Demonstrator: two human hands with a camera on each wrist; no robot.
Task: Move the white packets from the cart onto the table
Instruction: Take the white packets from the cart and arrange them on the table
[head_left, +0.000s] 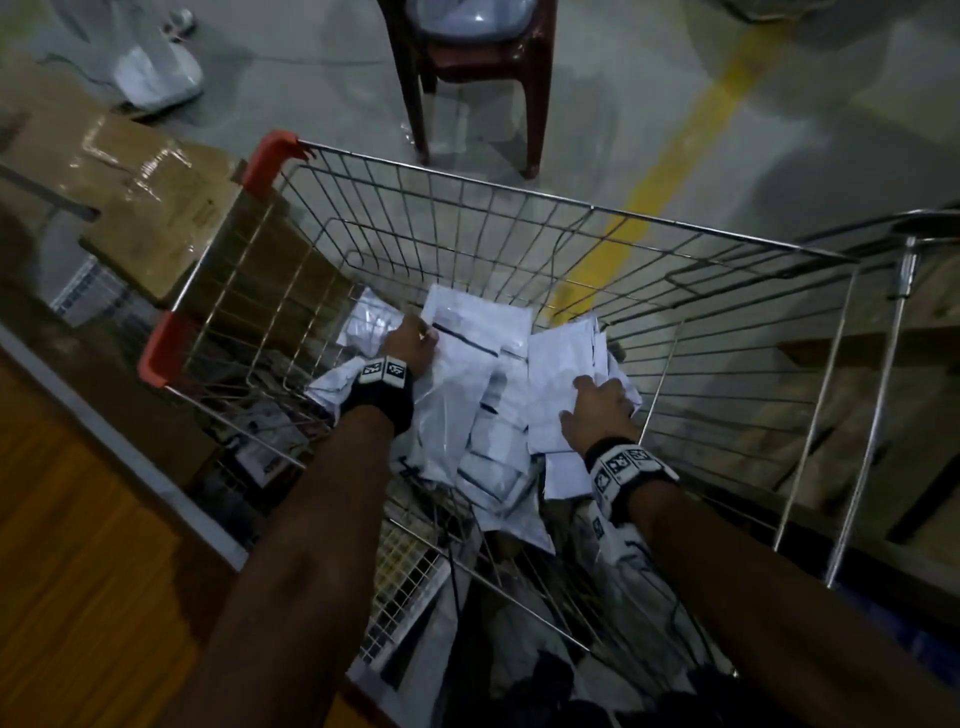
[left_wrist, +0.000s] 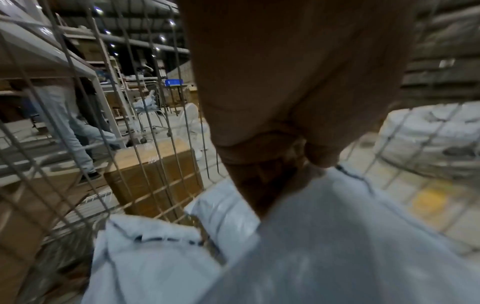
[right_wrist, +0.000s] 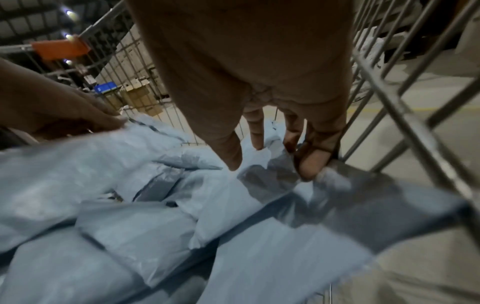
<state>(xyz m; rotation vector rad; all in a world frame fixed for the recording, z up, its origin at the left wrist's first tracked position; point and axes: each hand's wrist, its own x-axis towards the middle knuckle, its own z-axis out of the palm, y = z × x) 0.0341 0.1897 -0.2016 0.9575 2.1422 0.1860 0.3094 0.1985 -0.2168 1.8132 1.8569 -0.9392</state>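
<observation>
Packets (head_left: 483, 395) lie heaped lengthwise along the cart (head_left: 467, 228); left hand (head_left: 410, 345) pinches one's far edge, right hand (head_left: 597, 408) rests spread atop.

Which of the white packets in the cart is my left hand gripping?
The large dark-striped packet lying farthest from you; your left hand pinches its edge.

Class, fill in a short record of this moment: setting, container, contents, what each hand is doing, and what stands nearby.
Setting: dim grey floor crossed by a yellow line
Container: wire cart with orange corner guards
Contents: heap of white packets inside the cart
Left hand: pinches the edge of a large packet
Right hand: fingers spread, resting on the heap, no clear grip
Nearby: cardboard box left of the cart, brown chair beyond it
</observation>
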